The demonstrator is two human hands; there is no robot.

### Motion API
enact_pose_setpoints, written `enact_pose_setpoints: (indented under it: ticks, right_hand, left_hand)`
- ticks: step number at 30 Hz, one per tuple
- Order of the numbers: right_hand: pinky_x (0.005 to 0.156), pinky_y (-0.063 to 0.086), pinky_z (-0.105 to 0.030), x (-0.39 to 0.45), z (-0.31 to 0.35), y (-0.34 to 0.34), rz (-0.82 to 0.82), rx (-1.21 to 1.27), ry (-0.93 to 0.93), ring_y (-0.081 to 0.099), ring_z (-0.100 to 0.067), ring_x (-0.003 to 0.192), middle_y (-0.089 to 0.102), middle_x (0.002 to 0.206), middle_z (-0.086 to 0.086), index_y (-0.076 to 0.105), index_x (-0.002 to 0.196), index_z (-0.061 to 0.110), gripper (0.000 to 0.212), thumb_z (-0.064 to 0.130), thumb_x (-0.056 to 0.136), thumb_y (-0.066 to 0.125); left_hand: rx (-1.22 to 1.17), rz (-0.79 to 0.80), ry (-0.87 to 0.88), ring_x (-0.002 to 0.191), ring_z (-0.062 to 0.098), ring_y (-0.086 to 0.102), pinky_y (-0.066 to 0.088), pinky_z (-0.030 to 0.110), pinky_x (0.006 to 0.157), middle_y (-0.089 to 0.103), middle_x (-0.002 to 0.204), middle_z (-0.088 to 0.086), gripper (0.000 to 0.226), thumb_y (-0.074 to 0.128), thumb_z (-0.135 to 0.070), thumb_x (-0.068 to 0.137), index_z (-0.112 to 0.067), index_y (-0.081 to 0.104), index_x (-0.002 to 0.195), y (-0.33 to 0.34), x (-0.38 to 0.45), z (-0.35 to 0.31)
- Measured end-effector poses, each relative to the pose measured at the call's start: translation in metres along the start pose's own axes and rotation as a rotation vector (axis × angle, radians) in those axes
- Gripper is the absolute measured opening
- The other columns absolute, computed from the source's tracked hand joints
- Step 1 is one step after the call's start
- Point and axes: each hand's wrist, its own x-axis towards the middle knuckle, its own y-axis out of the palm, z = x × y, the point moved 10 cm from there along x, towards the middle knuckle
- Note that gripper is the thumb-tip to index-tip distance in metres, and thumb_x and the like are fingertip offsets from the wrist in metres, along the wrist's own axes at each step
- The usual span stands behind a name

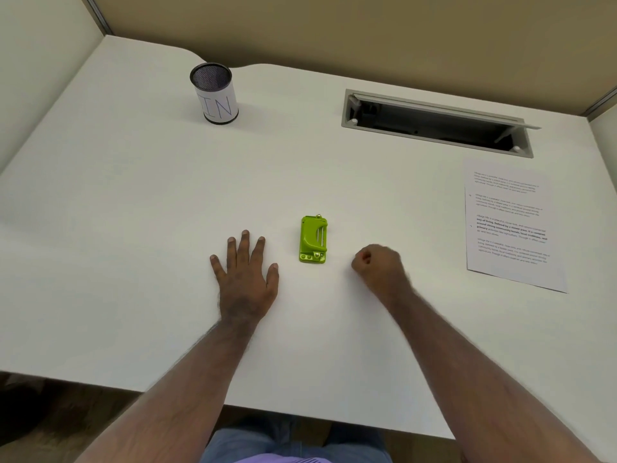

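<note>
1. Green punch (313,239) lies on the bench (133,195) between both grips, touched by neither.
2. Left grip (245,272) flat, fingers spread; right grip (377,265) curled, empty.
3. Judged stage: pre-pickup. Next move requires the right grip to open over the punch.

We see a lime-green punch (313,239) with small silver metal parts. The table (133,195) is plain white. The cup (213,78) is black mesh, wrapped in a white label (218,106) with "IN" drawn in thin blue lines. The sheet of paper (510,225) is white with blocks of black print, one of them partly bold. The cable slot (347,111) has a light grey frame and a dark inside. The wall panel (334,28) is tan. We also see blue jeans (233,441) and a strip of lilac cloth (267,458).
</note>
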Motion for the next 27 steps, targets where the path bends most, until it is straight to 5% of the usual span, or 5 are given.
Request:
enact_pose_setpoints:
  ticks: [3,6,17,27]
  right_hand:
    - [0.054,0.048,-0.023,0.008,-0.014,-0.030,-0.061,0.429,0.107,0.058,-0.012,0.050,0.065,0.064,-0.003,0.069,0.067,0.017,0.018,0.013,0.082,0.061]
    - [0.044,0.047,-0.015,0.017,-0.001,-0.049,-0.081,0.554,0.054,0.054,-0.001,0.039,0.064,0.060,-0.001,0.069,0.070,0.018,0.017,0.012,0.084,0.062]
    - [0.045,0.047,-0.014,0.081,0.162,-0.063,-0.057,0.613,-0.247,0.056,0.002,0.044,0.063,0.062,0.003,0.069,0.078,0.013,0.014,0.012,0.088,0.060]
    - [0.058,0.056,-0.035,0.146,0.329,-0.039,-0.024,0.459,-0.445,0.057,-0.016,0.060,0.063,0.062,0.002,0.063,0.066,0.017,0.021,0.018,0.085,0.056]
  left_hand:
    - [0.006,-0.001,0.001,0.153,0.025,0.010,0.005,0.060,0.120,0.014,0.166,0.001,0.062,0.032,-0.046,0.093,-0.027,0.028,0.152,-0.002,-0.001,-0.001]
    - [0.016,-0.028,0.008,0.153,0.026,0.014,0.009,0.060,0.118,0.017,0.165,0.004,0.060,0.034,-0.044,0.092,-0.027,0.033,0.150,-0.008,0.002,0.000]
    - [0.083,-0.035,0.052,0.153,0.027,0.011,0.009,0.063,0.118,0.012,0.166,0.002,0.065,0.023,-0.050,0.092,-0.030,0.024,0.154,-0.022,0.045,0.023]
    - [0.087,-0.071,0.082,0.149,0.030,0.026,0.021,0.066,0.114,0.026,0.162,0.006,0.063,0.041,-0.047,0.090,-0.027,0.035,0.150,-0.017,0.051,0.026]
